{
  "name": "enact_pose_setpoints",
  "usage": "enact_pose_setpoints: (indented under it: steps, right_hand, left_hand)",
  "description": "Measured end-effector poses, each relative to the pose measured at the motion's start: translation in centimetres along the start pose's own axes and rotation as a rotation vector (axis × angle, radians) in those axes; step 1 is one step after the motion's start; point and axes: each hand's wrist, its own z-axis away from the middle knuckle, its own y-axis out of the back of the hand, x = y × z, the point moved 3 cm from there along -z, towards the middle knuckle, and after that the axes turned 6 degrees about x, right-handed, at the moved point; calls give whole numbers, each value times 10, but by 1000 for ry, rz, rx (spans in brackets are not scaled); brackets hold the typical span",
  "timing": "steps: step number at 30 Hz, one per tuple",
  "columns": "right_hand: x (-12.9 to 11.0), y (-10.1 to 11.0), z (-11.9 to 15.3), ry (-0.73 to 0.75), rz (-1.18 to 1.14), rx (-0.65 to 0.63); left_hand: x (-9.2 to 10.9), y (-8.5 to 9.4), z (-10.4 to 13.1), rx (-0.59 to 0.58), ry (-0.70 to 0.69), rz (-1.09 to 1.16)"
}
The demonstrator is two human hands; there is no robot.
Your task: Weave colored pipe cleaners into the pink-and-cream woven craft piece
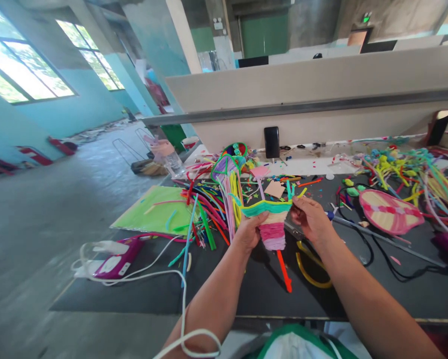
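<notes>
A striped pipe-cleaner piece (272, 230) hangs between my hands above the dark table. Its bands run yellow and teal at the top, then cream, pink and lilac, and an orange stem points down from it. My left hand (250, 230) grips its left side, thumb across the front. At the upper right corner, the fingers of my right hand (309, 214) pinch the end of the yellow strip. Short teal ends stick up along the top edge. Behind the piece lies a pink and lilac fan-shaped piece (260, 172).
Loose pipe cleaners (209, 199) and a green sheet (154, 209) lie left. A purple glue gun (121, 257) trails a white cable near my left arm. Rightward are a pink oval piece (390, 212), black cords and a metal rod. A phone (272, 142) leans against the divider.
</notes>
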Motion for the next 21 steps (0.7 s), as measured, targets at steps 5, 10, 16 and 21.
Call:
enact_pose_setpoints:
  steps: [5,10,16,21]
  right_hand:
    - [7,4,0,-58,-41,-36]
    - [10,9,1,-73,-61,-32]
    - [11,17,-2,-28,-116,34]
    - [13,21,-3,-44,-117,69]
  left_hand:
    - [-5,-2,0,-21,15,-63]
    - [-2,-6,1,-25,44,-68]
    - [9,8,-12,45,16,-22]
    - [7,22,-19,149,-39,-76]
